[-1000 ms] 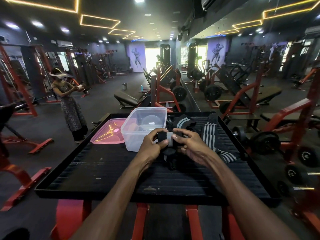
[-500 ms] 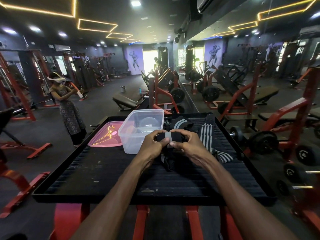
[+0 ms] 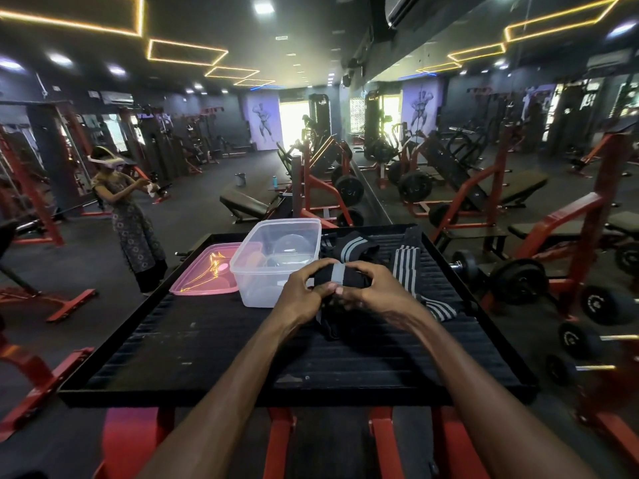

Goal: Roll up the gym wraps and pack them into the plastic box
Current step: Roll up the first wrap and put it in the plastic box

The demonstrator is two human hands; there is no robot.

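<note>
While rolling: both my hands are on one black gym wrap (image 3: 340,278), grey stripe on top, held above the black ribbed tray-top (image 3: 207,344).
Left hand (image 3: 302,295): fingers curled round the roll's left end, gripping.
Right hand (image 3: 371,292): fingers curled over the right end, gripping; thumbs nearly meet under the roll.
Loose tail: hangs from the roll down to the tray-top.
Plastic box (image 3: 276,261): clear, lid off, just left of the roll.
Pink lid (image 3: 204,274): flat beside the box, left.
Other wraps: striped wrap (image 3: 406,262) lying right of my hands; bundled wrap (image 3: 352,245) behind them.
</note>
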